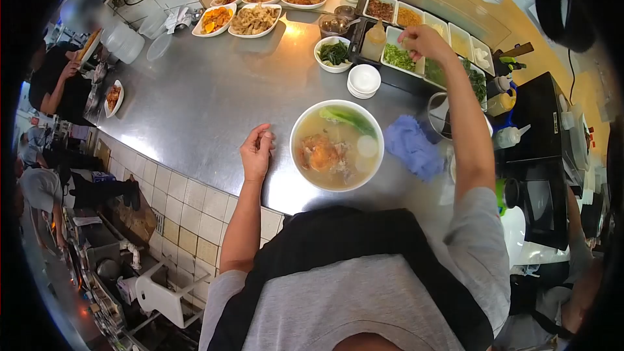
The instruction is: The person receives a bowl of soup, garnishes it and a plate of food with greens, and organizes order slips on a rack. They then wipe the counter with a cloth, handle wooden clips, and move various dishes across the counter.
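Note:
A white bowl of soup point(337, 145) with noodles, meat and a green leaf stands on the steel counter point(201, 97) right in front of me. My left hand point(256, 151) rests on the counter just left of the bowl, fingers loosely curled and holding nothing. My right hand point(424, 42) reaches far forward over a white tray of chopped green onion point(398, 58), fingers pinched together above it. Whether it holds any greens I cannot tell.
A blue cloth point(413, 147) lies right of the bowl. Small stacked white dishes point(364, 80) and a bowl of greens point(333, 53) sit beyond. Condiment trays point(429, 26) line the back right, plates of fried food point(253, 19) the back. Another person point(58, 88) stands at far left.

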{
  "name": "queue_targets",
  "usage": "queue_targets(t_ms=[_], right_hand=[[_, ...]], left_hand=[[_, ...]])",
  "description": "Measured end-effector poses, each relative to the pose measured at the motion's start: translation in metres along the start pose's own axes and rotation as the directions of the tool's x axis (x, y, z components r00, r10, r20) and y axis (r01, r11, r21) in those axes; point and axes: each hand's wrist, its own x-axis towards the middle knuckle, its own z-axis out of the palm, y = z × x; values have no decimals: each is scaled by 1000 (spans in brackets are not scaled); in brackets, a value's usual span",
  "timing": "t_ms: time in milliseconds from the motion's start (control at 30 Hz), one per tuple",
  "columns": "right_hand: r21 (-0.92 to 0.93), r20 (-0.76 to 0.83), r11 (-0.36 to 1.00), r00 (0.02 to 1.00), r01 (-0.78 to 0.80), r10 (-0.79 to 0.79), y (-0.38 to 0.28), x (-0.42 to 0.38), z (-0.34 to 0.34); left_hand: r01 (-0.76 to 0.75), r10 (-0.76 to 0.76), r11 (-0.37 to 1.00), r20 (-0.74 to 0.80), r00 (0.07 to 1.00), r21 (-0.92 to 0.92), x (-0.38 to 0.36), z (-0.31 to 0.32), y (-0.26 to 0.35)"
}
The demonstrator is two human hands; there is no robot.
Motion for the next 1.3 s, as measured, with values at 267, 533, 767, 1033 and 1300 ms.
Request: queue_targets(t_ms=[267, 533, 767, 1033, 1300], right_hand=[[-123, 379, 802, 775, 584, -506, -91, -133, 97], [-73, -126, 974, 967, 212, -220, -82, -4, 0], [-586, -207, 810, 964, 13, -165, 36, 206, 2], [-617, -304, 785, 936, -55, -174, 69, 249, 35], [358, -83, 917, 973, -173, 216, 45, 202, -17]], left_hand=[[-12, 13, 1000, 30, 999, -19, -6, -1, -9], [26, -27, 998, 25, 999, 56, -7, 0, -1], [103, -102, 993, -19, 995, 63, -2, 0, 2], [110, -109, 993, -13, 994, 46, -1, 2, 0], [123, -123, 991, 5, 992, 50, 1, 3, 8]])
